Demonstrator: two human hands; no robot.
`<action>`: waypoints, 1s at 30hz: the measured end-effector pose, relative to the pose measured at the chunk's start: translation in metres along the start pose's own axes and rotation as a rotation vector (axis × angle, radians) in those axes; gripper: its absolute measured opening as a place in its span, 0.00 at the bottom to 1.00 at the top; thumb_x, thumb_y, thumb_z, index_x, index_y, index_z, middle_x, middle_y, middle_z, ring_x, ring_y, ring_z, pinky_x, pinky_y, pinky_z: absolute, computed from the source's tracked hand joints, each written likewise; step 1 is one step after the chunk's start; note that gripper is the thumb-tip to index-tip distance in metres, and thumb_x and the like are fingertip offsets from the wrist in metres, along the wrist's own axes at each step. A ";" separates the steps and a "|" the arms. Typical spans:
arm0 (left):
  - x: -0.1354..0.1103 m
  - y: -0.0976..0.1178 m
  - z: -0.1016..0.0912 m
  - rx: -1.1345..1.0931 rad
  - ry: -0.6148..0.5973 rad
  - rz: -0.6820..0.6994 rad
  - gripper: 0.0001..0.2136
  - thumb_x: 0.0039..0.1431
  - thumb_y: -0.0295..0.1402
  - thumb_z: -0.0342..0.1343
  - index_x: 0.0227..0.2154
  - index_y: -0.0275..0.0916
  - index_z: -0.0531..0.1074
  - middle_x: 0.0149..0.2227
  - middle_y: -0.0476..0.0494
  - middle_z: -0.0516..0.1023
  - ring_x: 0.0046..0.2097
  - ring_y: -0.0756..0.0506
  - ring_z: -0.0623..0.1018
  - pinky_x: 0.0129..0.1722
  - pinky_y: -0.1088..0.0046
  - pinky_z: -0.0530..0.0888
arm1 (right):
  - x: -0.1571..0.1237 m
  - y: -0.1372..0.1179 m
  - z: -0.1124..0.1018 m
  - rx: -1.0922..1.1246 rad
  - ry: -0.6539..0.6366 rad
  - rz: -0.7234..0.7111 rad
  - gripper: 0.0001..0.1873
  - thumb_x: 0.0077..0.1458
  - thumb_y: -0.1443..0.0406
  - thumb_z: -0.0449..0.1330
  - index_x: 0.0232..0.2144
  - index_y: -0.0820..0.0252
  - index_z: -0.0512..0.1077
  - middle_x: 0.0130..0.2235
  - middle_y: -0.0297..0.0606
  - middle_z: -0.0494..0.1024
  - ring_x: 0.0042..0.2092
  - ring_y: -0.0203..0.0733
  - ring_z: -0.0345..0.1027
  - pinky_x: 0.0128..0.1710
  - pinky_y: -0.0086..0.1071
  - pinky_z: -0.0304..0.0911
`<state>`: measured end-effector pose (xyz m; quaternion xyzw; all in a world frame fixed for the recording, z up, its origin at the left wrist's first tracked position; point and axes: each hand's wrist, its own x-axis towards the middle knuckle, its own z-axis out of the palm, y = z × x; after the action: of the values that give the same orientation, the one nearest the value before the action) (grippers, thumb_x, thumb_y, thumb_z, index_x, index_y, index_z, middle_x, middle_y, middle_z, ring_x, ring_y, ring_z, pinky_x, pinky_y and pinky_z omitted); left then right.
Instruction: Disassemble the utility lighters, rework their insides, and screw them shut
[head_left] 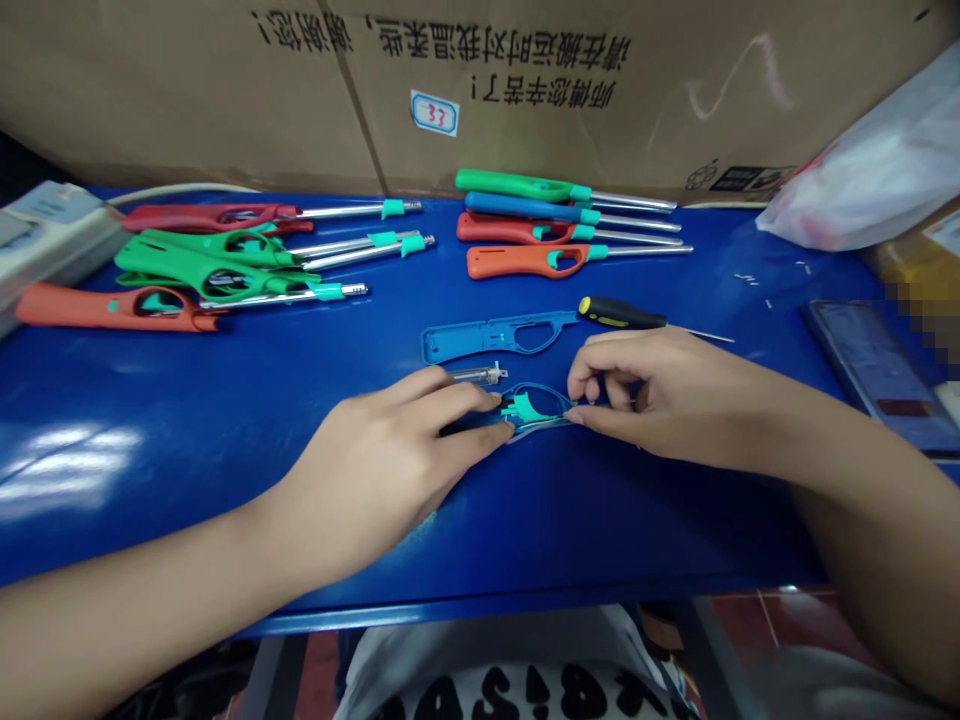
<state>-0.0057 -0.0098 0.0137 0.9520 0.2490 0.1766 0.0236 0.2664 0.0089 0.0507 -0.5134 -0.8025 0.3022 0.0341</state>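
A blue lighter shell half (553, 391) lies on the blue table in front of me, with a mint-green trigger (523, 407) in its opening. My left hand (397, 430) covers its handle end, thumb and fingers closed on it beside the trigger. At the narrow front end, my right hand (660, 390) pinches with thumb and fingertips; any small part between them is hidden. Just behind my left fingers, a clear gas tank with a metal valve (480, 375) shows in part. The matching empty blue shell half (480, 340) rests farther back, near a black-and-yellow screwdriver (622, 313).
Opened red, green and orange lighters (217, 260) with metal tubes lie at left. Several closed lighters (525, 262) are lined up at the back. A phone (877, 370), small screws (746, 280), a plastic bag (862, 160) and a power strip (60, 240) surround the space. A cardboard box (300, 110) stands behind.
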 end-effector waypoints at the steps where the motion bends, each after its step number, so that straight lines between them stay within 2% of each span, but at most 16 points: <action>1: 0.000 0.000 0.000 0.008 -0.003 0.001 0.14 0.69 0.26 0.54 0.52 0.41 0.80 0.50 0.41 0.82 0.47 0.38 0.80 0.38 0.61 0.83 | 0.000 0.000 0.000 -0.003 -0.004 -0.006 0.03 0.54 0.64 0.62 0.29 0.57 0.74 0.25 0.28 0.72 0.25 0.33 0.60 0.25 0.29 0.55; 7: -0.001 0.000 0.000 0.017 -0.020 -0.003 0.14 0.69 0.26 0.54 0.53 0.41 0.79 0.50 0.41 0.82 0.48 0.37 0.80 0.38 0.61 0.83 | -0.002 0.001 0.002 -0.001 0.008 -0.010 0.02 0.54 0.65 0.62 0.30 0.57 0.73 0.26 0.29 0.73 0.25 0.34 0.61 0.27 0.31 0.56; 12: -0.001 0.000 0.003 -0.010 -0.003 -0.016 0.14 0.68 0.26 0.55 0.53 0.40 0.79 0.50 0.40 0.81 0.48 0.37 0.80 0.39 0.59 0.83 | 0.000 0.000 0.004 -0.023 0.029 -0.040 0.06 0.57 0.63 0.62 0.29 0.57 0.73 0.25 0.29 0.71 0.25 0.33 0.59 0.30 0.31 0.57; 17: 0.000 0.001 0.003 -0.023 0.016 -0.041 0.13 0.68 0.26 0.55 0.51 0.41 0.79 0.50 0.42 0.82 0.48 0.38 0.79 0.38 0.61 0.82 | 0.000 0.001 0.004 -0.051 0.029 -0.063 0.05 0.57 0.64 0.62 0.29 0.56 0.72 0.25 0.28 0.71 0.26 0.34 0.60 0.31 0.31 0.56; 30: 0.001 0.001 0.003 -0.058 0.001 -0.054 0.12 0.70 0.27 0.54 0.51 0.42 0.79 0.48 0.40 0.81 0.44 0.39 0.80 0.37 0.61 0.81 | -0.002 0.000 0.006 -0.083 0.067 -0.133 0.04 0.60 0.67 0.60 0.31 0.56 0.72 0.31 0.33 0.75 0.30 0.36 0.66 0.33 0.32 0.58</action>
<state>-0.0037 -0.0098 0.0115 0.9437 0.2696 0.1834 0.0560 0.2653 0.0041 0.0462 -0.4696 -0.8451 0.2485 0.0598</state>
